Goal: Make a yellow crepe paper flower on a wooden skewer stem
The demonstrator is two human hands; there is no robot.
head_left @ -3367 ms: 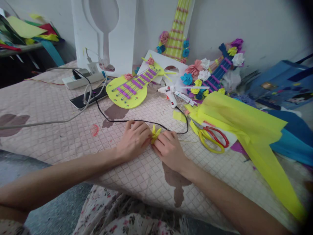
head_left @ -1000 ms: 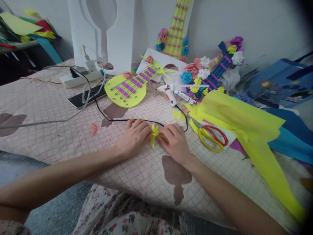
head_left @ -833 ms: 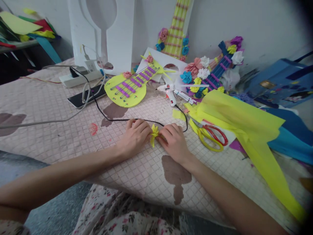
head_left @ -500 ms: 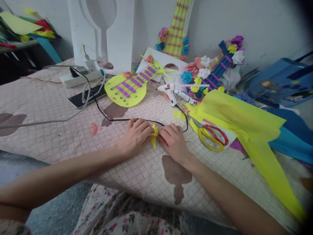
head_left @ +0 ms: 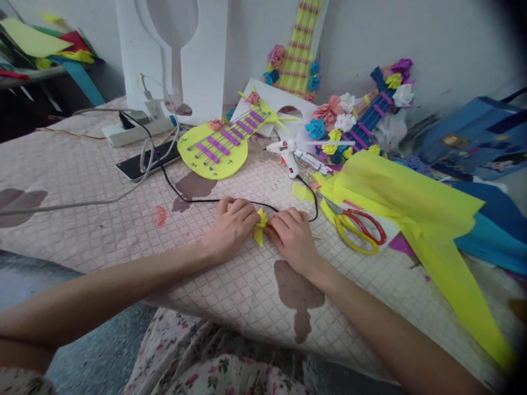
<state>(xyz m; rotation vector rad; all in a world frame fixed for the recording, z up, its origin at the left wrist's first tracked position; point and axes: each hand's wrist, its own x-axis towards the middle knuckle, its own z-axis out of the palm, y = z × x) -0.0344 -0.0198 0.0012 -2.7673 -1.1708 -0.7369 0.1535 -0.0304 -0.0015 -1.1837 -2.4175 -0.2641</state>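
A small gathered piece of yellow crepe paper (head_left: 259, 233) sits between my two hands, low over the table, with a loose end hanging toward me. My left hand (head_left: 234, 227) pinches its left side, fingers curled down. From the right, my right hand (head_left: 293, 236) pinches the other side with thumb and index finger. My fingertips partly cover the paper. The black cord (head_left: 197, 201) of a white glue gun (head_left: 287, 155) runs just beyond my hands. To the right lie scissors (head_left: 357, 233) with red and yellow handles.
A large yellow crepe paper sheet (head_left: 411, 192) spreads at right, blue sheets under it. A yellow paper guitar (head_left: 214, 153), a blue flowered guitar (head_left: 368, 126), a phone (head_left: 138, 164) and a power strip (head_left: 132, 133) lie farther back. White foam board (head_left: 206, 60) leans on the wall.
The gathered top of the yellow crepe paper has shifted slightly between my fingers and its hanging end shows a little wider. Both hands keep nearly the same place and grip.
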